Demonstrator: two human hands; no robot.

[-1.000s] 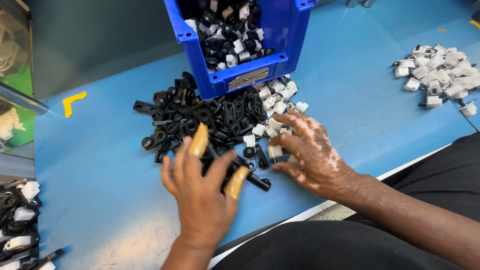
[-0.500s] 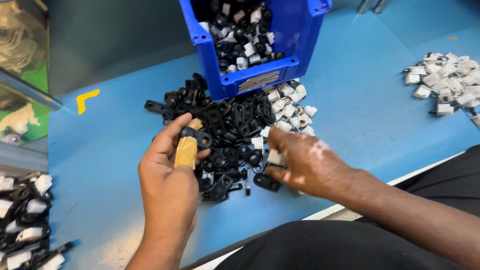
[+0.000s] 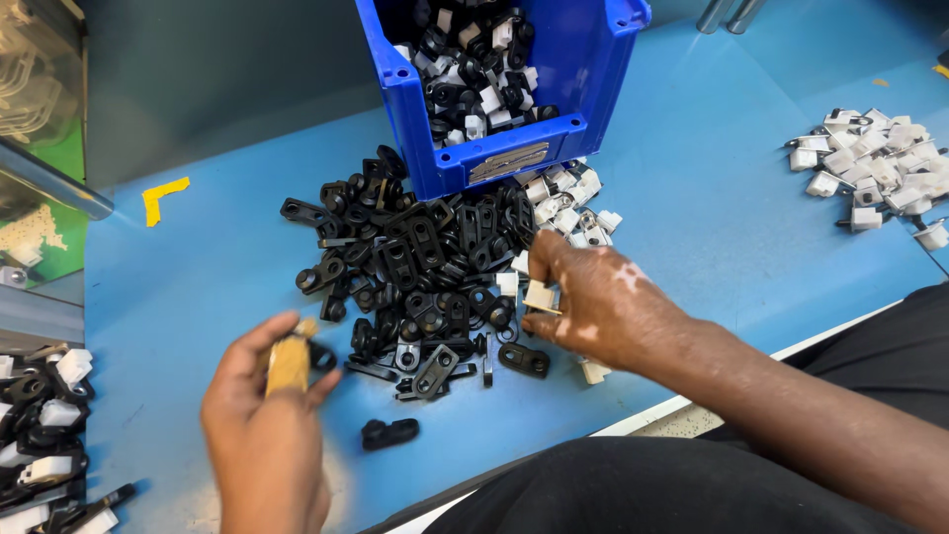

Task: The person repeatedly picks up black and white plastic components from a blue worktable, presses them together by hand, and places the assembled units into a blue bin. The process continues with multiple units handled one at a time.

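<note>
1. The left hand [image 3: 265, 435] is blurred, and its wrist runs off the bottom edge. Its fingers curl around a black clip [image 3: 318, 356], of which only a ring-shaped end shows beside a tan finger cover [image 3: 289, 364]; the rest is hidden in the grasp.
2. The right hand [image 3: 593, 307] lies back-up, so its palm and fingertips are mostly hidden. It pinches a small white piece [image 3: 539, 295] between thumb and forefinger. Another white piece [image 3: 594, 371] peeks out from under its heel.
3. The pile of black clips [image 3: 425, 267] lies on the blue table [image 3: 712, 218] between the two hands. The right hand touches its right edge; the left hand sits just off its lower left corner.
4. One stray black clip [image 3: 389, 432] lies alone, near the left hand and below the pile.
5. The blue bin [image 3: 474, 163] stands at the far side of the pile, its top cut off by the frame, with mixed black and white parts inside.
6. A heap of white pieces [image 3: 875, 168] lies well apart at the right, partly cut off. Assembled parts [image 3: 44, 435] at the far left are cut off too.
</note>
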